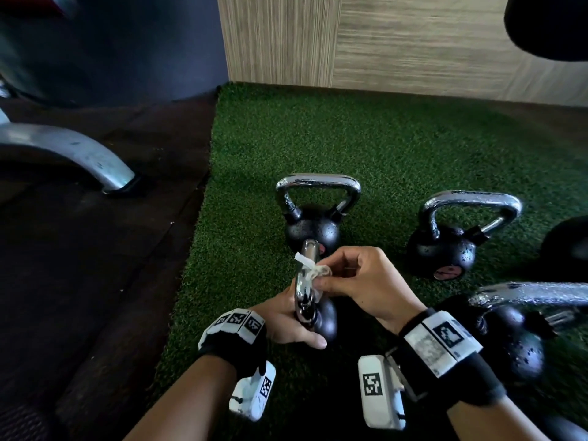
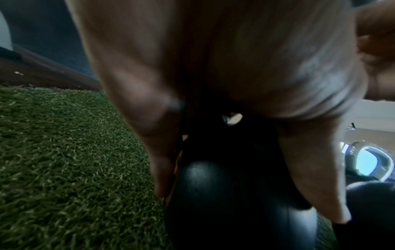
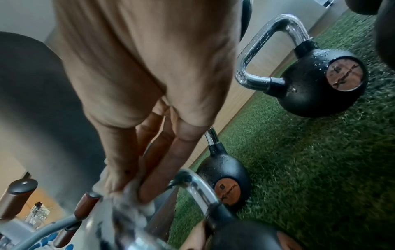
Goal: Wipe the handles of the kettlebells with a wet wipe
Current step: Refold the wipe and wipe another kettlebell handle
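Nearest you, your left hand (image 1: 288, 316) cups the round black body of a small black kettlebell with a chrome handle (image 1: 321, 316), fingers curled under and round it. You hold it tipped, so its handle (image 1: 302, 281) points away from you and lies open to the other hand; that looks like the reason for lifting it off the green artificial turf mat (image 1: 397, 148). In the left wrist view your fingers (image 2: 162, 169) run down the dark ball.

Your right hand (image 1: 359, 281) pinches a crumpled white wet wipe (image 1: 313, 271) between thumb and fingertips and presses it against the side of that chrome handle, about midway along it. The right wrist view shows the wipe (image 3: 132, 194) bunched under the fingertips against the bright metal. By my reading you are in the middle of wiping this handle.

At the right edge of the mat, close to your right wrist, stands a larger black kettlebell (image 1: 512, 338), its chrome handle beaded with droplets.

Further out, toward the middle of the mat, two more black kettlebells stand upright and well apart: one (image 1: 313, 230) just beyond your hands, the other (image 1: 445, 249) to its right. Their handles look wet too; I cannot tell whether they have been wiped.

Beyond the mat's left edge lies dark flooring with a grey curved metal machine foot (image 1: 79, 157); along the far edge runs a pale wood-grain wall panel (image 1: 413, 43).
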`<state>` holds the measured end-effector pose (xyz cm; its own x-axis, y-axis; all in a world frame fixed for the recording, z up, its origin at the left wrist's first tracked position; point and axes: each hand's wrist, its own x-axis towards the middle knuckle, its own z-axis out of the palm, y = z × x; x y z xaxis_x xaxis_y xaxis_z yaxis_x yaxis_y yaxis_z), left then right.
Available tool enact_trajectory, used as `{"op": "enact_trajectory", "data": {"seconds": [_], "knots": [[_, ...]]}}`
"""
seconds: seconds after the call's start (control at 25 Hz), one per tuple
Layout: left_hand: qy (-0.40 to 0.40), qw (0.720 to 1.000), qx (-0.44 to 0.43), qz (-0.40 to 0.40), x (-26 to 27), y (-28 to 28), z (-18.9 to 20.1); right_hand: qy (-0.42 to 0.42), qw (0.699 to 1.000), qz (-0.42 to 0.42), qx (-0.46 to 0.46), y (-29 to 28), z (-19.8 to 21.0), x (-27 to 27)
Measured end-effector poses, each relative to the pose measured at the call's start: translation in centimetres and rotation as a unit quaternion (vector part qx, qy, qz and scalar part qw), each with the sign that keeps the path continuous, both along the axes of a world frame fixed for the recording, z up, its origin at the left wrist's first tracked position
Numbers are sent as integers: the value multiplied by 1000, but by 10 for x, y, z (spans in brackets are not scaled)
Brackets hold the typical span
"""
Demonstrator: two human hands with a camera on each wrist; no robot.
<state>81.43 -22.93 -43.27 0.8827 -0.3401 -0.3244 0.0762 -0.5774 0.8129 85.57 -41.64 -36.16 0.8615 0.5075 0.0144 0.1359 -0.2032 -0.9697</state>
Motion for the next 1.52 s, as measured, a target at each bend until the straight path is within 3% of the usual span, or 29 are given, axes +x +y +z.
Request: {"op": "enact_trajectory", "data": {"seconds": [0.24,0.56,0.84,1.0,1.16,1.28,1.4,1.52], "knots": [[15,1000,-24,-5,0,-1,7,24,998,49,-43,1,-12,-11],[0,996,-84,3,-1,3,0,-62,991,13,-122,1,-21,-15],[-1,995,-99,-15,-5,5,-3,-62,954,154,-249,9,-16,2],[-15,993,-113,3,-10,7,-9,17,970,191,-149,6,-22,0],[-28,992,-126,-14,-11,8,-11,16,971,191,-145,7,-29,0],[-47,996,-77,-13,-8,6,-14,121,973,192,-37,4,-31,-4],[-66,997,-24,-13,-11,3,-14,266,945,161,101,6,-33,-12],[-85,996,9,-10,-12,2,-13,365,908,72,191,8,-33,-12]]}}
